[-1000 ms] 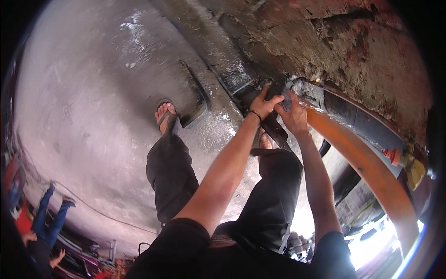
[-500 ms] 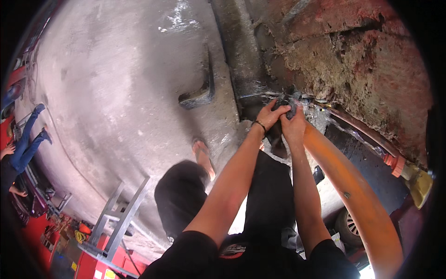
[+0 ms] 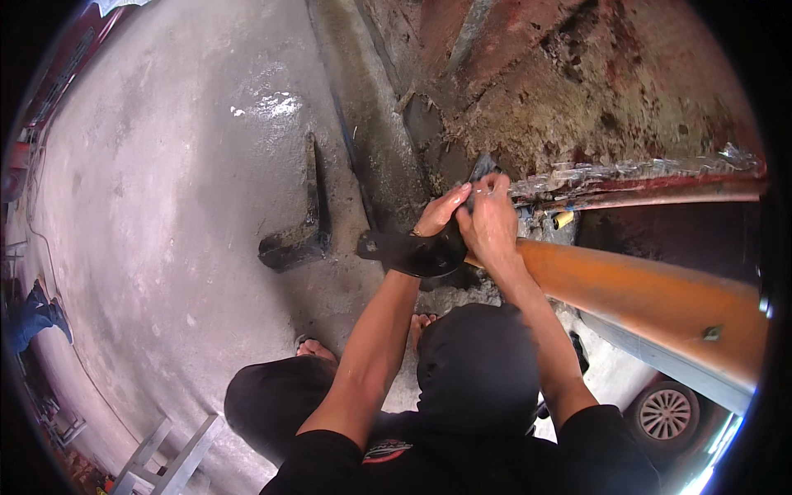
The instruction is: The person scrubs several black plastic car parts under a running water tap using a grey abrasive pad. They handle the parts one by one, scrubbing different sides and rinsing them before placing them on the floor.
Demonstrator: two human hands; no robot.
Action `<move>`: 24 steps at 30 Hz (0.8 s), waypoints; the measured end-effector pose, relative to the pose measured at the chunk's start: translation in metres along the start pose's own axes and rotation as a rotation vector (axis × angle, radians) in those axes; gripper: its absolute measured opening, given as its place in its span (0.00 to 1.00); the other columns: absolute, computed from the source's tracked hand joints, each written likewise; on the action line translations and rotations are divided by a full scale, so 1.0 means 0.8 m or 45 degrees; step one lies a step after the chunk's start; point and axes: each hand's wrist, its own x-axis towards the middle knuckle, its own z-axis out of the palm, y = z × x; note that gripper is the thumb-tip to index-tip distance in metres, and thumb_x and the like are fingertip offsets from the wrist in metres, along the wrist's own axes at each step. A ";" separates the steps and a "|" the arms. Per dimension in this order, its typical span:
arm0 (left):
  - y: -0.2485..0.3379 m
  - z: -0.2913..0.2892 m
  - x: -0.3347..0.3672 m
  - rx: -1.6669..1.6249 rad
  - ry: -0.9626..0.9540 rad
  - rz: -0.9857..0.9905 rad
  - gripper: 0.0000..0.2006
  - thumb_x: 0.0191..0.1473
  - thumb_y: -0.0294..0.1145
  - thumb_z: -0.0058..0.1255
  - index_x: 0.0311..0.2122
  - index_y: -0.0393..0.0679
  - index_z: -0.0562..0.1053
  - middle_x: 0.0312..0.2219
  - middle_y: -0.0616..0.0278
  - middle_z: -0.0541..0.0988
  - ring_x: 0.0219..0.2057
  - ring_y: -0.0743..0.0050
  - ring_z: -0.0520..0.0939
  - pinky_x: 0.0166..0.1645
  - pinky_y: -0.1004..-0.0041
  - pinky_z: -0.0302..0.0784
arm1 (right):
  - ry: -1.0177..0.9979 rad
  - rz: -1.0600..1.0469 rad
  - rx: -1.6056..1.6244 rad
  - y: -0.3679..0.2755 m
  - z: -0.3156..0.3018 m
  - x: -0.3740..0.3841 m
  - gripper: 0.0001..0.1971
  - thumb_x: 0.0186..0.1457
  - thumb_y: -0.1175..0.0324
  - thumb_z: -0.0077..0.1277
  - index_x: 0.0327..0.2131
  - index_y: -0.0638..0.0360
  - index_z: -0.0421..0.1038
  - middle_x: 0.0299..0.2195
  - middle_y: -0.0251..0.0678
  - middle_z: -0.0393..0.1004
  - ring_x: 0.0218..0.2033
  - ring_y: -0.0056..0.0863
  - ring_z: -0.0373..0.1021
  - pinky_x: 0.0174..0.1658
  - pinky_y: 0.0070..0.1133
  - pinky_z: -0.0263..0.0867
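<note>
A curved black metal bracket (image 3: 412, 254) is between my two hands, its broad end with a hole lying across my left wrist. Its other end shows as a flat dark tip (image 3: 484, 165) beyond my fingers. My left hand (image 3: 441, 214) is closed around the bracket's bend, thumb pointing up along it; the bracket partly hides this hand. On the bracket's upper part, my right hand (image 3: 492, 221) grips with curled fingers. A similar dark L-shaped bracket (image 3: 305, 227) lies on the wet concrete to the left.
An orange beam (image 3: 643, 297) runs to the right beside my right forearm. Rusty, muddy ground (image 3: 610, 99) lies ahead, bordered by a reddish pipe (image 3: 668, 196). A car wheel (image 3: 667, 414) stands lower right, a grey metal frame (image 3: 169, 454) lower left. Another person's leg (image 3: 41, 320) shows far left.
My view has swung, and the floor bracket appears lower and further left. The held bracket has come up, with its broad end now over my left wrist. Both hands still grip it.
</note>
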 end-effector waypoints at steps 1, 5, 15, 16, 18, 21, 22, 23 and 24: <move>-0.003 0.006 0.005 -0.204 -0.022 -0.193 0.25 0.69 0.42 0.49 0.63 0.35 0.69 0.58 0.63 0.74 0.58 0.77 0.72 0.63 0.75 0.65 | 0.192 -0.023 -0.101 0.014 0.015 0.009 0.21 0.48 0.71 0.60 0.46 0.71 0.73 0.50 0.53 0.65 0.47 0.52 0.71 0.47 0.40 0.72; 0.037 0.037 0.000 -0.535 0.193 -0.391 0.20 0.70 0.38 0.48 0.60 0.37 0.73 0.52 0.68 0.77 0.53 0.83 0.74 0.60 0.76 0.68 | 0.483 0.026 0.018 0.022 0.003 0.024 0.22 0.50 0.72 0.58 0.49 0.71 0.71 0.51 0.52 0.66 0.48 0.52 0.70 0.49 0.40 0.70; 0.062 0.045 -0.036 -0.455 0.235 -0.256 0.18 0.68 0.39 0.51 0.56 0.38 0.76 0.49 0.63 0.80 0.53 0.78 0.77 0.59 0.74 0.71 | 0.094 -0.035 0.085 -0.019 -0.026 -0.033 0.24 0.50 0.69 0.59 0.51 0.70 0.72 0.53 0.51 0.68 0.52 0.54 0.69 0.54 0.41 0.69; 0.056 0.042 -0.035 -0.184 0.234 -0.046 0.19 0.69 0.39 0.51 0.57 0.37 0.75 0.50 0.63 0.80 0.53 0.77 0.78 0.60 0.73 0.71 | 0.141 -0.023 0.044 -0.017 -0.026 -0.024 0.24 0.50 0.69 0.59 0.50 0.70 0.72 0.53 0.51 0.68 0.52 0.54 0.69 0.53 0.41 0.69; 0.069 0.046 -0.015 -0.545 0.178 -0.466 0.20 0.69 0.38 0.50 0.59 0.36 0.74 0.53 0.61 0.79 0.55 0.76 0.77 0.62 0.73 0.69 | 0.242 0.020 -0.053 -0.004 -0.038 0.000 0.24 0.49 0.69 0.60 0.50 0.69 0.72 0.53 0.49 0.69 0.51 0.54 0.70 0.53 0.41 0.69; 0.036 0.014 -0.010 0.019 -0.098 0.133 0.24 0.67 0.42 0.52 0.62 0.35 0.71 0.59 0.58 0.75 0.61 0.73 0.72 0.68 0.69 0.63 | 0.440 -0.098 -0.072 0.011 -0.032 0.008 0.25 0.49 0.69 0.60 0.52 0.68 0.72 0.53 0.48 0.70 0.51 0.52 0.69 0.52 0.41 0.69; 0.048 0.026 -0.005 -0.074 -0.081 -0.003 0.25 0.67 0.42 0.52 0.61 0.35 0.71 0.58 0.58 0.76 0.60 0.73 0.73 0.66 0.69 0.65 | 0.451 -0.111 -0.081 0.017 -0.035 0.000 0.25 0.49 0.69 0.60 0.52 0.68 0.71 0.53 0.48 0.70 0.51 0.52 0.69 0.52 0.41 0.69; 0.065 0.027 -0.006 -0.150 -0.034 -0.129 0.25 0.67 0.43 0.53 0.61 0.36 0.72 0.57 0.58 0.76 0.59 0.72 0.74 0.65 0.69 0.67 | 0.425 -0.177 -0.121 0.010 -0.033 -0.008 0.25 0.51 0.68 0.59 0.53 0.67 0.71 0.53 0.48 0.71 0.49 0.53 0.71 0.52 0.41 0.70; 0.079 0.030 -0.008 -0.321 0.017 -0.289 0.25 0.66 0.43 0.53 0.61 0.36 0.72 0.56 0.58 0.77 0.57 0.72 0.76 0.64 0.70 0.68 | 0.213 -0.166 -0.064 0.007 -0.037 -0.020 0.25 0.52 0.67 0.60 0.53 0.66 0.71 0.53 0.49 0.71 0.50 0.53 0.71 0.51 0.41 0.71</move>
